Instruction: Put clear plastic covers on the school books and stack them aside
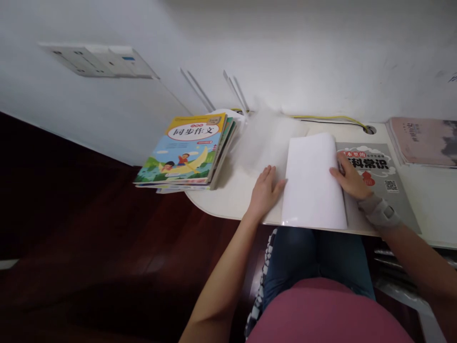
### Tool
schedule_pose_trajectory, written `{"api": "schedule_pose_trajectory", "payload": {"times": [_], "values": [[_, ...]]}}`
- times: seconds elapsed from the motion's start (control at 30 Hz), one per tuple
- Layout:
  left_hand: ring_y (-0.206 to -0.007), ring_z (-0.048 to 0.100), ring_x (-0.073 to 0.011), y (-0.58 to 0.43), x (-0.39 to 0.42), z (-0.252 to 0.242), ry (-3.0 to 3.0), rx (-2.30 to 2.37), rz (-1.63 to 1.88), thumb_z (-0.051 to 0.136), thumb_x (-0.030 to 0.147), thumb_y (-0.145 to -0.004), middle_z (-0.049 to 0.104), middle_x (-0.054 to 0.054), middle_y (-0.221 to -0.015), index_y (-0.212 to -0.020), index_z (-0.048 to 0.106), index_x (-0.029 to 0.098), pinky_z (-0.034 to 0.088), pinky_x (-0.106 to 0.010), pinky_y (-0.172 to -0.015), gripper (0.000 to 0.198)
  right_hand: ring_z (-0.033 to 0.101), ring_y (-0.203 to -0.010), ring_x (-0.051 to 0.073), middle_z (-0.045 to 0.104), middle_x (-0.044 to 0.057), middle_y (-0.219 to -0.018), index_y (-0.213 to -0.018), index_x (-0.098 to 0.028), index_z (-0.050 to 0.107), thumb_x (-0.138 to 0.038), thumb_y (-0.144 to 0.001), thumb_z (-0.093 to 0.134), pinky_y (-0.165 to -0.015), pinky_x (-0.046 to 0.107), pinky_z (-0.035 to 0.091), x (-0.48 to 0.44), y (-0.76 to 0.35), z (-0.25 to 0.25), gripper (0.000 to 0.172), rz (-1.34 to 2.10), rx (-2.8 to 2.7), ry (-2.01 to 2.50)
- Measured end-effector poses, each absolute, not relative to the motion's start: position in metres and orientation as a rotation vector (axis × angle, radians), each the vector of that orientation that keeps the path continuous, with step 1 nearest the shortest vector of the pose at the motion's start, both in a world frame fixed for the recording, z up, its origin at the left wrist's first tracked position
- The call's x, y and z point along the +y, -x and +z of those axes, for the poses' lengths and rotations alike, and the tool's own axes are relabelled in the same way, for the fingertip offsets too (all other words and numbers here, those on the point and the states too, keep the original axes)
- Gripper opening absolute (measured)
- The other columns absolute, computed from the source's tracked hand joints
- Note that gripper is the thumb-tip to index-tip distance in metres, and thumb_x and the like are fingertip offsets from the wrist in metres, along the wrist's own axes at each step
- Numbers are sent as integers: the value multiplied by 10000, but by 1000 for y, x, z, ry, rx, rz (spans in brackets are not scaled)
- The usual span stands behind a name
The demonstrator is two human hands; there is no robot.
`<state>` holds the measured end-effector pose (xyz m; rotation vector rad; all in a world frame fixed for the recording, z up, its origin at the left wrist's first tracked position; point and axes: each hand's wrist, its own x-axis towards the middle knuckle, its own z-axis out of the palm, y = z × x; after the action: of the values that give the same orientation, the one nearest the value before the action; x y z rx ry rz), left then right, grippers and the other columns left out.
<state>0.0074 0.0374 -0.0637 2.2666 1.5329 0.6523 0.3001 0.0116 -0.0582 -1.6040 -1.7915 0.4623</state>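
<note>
A smooth white sheet [314, 183], glossy at its lower left corner, lies near the table's front edge. It overlaps the left part of a grey-covered book [392, 166] printed with Chinese characters and a QR code. My right hand [352, 178], with a grey band at the wrist, grips the sheet's right edge, thumb on top and the other fingers curled. My left hand [266, 193] rests flat with fingers stretched, just left of the sheet. Beyond its fingertips is a blurred, see-through plastic film [264, 138].
A stack of books [182, 152], a colourful one on top, overhangs the left end of the white table [228, 200]. Pinkish books [424, 140] lie at the right. A yellow cable [328, 117] runs along the wall to a hole. Wall sockets [103, 62] are at upper left.
</note>
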Motion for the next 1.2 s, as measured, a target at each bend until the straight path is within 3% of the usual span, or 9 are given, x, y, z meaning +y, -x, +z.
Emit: {"api": "schedule_pose_trajectory", "payload": {"times": [0.2, 0.43, 0.6, 0.93, 1.03, 1.2], "values": [[-1389, 308, -271, -8, 37, -65, -2274, 1526, 655, 376, 517, -926, 365, -188, -1480, -1392, 393, 90, 287, -450, -1130, 632, 113, -1439, 335, -20, 119, -1590, -1516, -229, 77, -551, -843, 515, -1120, 552, 239, -87, -272, -50, 865, 369, -2093, 1644], [-1390, 308, -270, -9, 36, -64, -2247, 1533, 671, 373, 521, -924, 365, -180, -1482, -1389, 399, 101, 285, -448, -1129, 627, 102, -1436, 356, -60, 140, -1584, -1517, -208, 48, -503, -862, 520, -1089, 541, 292, -89, -261, -53, 860, 138, -2208, 1735], [-1388, 312, -264, -9, 36, -63, -2237, 1528, 670, 356, 509, -932, 364, -182, -1482, -1396, 391, 98, 281, -446, -1130, 621, 72, -1434, 378, -119, 143, -1574, -1517, -213, 19, -584, -833, 523, -1087, 567, 269, -87, -264, -52, 927, 106, -2303, 1676], [-1383, 321, -279, -10, 35, -61, -2233, 1540, 668, 365, 510, -929, 364, -214, -1472, -1388, 401, 54, 281, -441, -1129, 648, 80, -1435, 367, 80, 196, -1571, -1488, -141, 230, -607, -872, 423, -1100, 563, 258, -83, -247, -41, 796, 221, -2252, 1670], [-1382, 323, -276, -9, 36, -62, -2237, 1532, 680, 384, 514, -920, 370, -188, -1477, -1383, 413, 93, 288, -458, -1124, 627, 155, -1436, 302, 198, 160, -1556, -1491, -175, 230, -611, -901, 335, -1135, 528, 226, -54, -268, -35, 741, 361, -2141, 1589], [-1382, 325, -272, -8, 35, -63, -2226, 1529, 698, 390, 515, -918, 375, -177, -1477, -1385, 408, 113, 297, -462, -1120, 616, 181, -1435, 260, 230, 136, -1550, -1494, -160, 204, -669, -893, 196, -1160, 489, 190, 19, -297, -44, 788, 409, -1880, 1637]]}}
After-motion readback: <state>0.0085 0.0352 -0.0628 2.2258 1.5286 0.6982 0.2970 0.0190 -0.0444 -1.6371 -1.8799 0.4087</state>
